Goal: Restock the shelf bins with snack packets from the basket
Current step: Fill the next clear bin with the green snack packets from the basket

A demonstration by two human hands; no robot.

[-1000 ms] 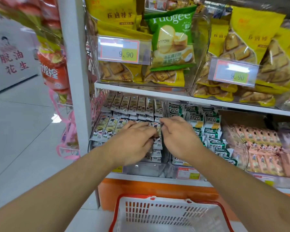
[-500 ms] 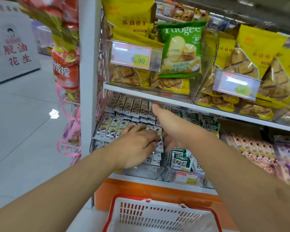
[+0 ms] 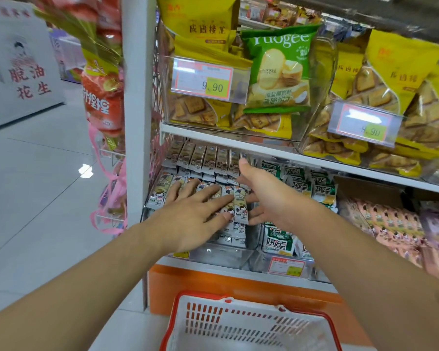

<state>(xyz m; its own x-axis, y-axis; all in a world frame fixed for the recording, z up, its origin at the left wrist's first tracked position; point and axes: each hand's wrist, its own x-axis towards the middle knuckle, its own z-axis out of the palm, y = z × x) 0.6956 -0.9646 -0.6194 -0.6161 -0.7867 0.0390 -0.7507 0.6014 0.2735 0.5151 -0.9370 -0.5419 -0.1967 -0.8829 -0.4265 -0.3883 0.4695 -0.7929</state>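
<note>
Both hands lie open on the snack packets (image 3: 239,201) in the clear shelf bin (image 3: 228,253): left hand (image 3: 188,214) flat at 9 o'clock, right hand (image 3: 266,198) at 3. One white basket (image 3: 241,325) sits below at 6 o'clock. Two 9.90 price tags (image 3: 203,81) hang above.

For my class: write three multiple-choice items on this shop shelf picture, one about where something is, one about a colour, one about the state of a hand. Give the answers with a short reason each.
1. Where is the basket?
A. below the shelf bins, nearest the camera
B. on the top shelf
C. hanging from the white post

2. What colour is the basket's rim?
A. blue
B. red
C. black

3. How is the left hand?
A. clenched in a fist
B. flat on the small packets, fingers straight
C. gripping the basket

Answers:
A, it shows at the bottom edge under the bins.
B, the rim is red around white mesh.
B, its straight fingers lie spread over the packets.
</note>
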